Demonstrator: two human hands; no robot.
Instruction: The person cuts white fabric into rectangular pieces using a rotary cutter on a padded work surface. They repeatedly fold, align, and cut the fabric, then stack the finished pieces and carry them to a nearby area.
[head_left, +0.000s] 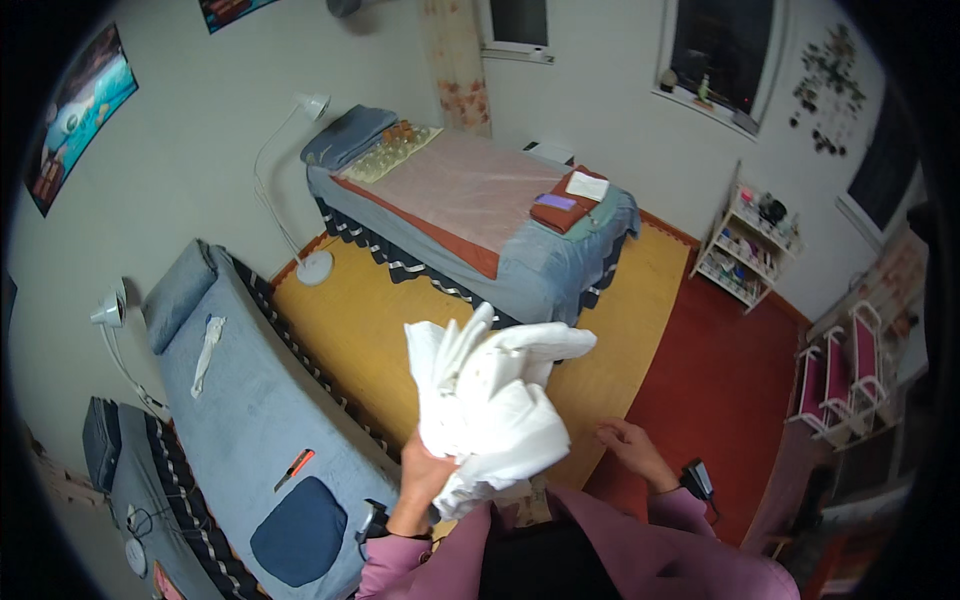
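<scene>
A crumpled white bundle (490, 400), thin sheeting or cloth, stands up in front of me with folded ends sticking out at its top; I cannot tell which material it is. My left hand (424, 476) is wrapped round its lower left side, and part of the fingers is hidden behind the folds. To the right of the bundle and apart from it, my right hand (636, 453) hangs in the air with loosely bent fingers and nothing in it. Both forearms wear pink sleeves, and a small dark device is strapped near each wrist.
At left stands a blue-covered bed (250, 410) bearing an orange-and-black cutter knife (294, 469), a dark blue cushion (300, 531) and a white strip (207, 356). Another made-up bed (470, 190) is ahead. A white shelf trolley (745, 245) and white rack (840, 375) stand right.
</scene>
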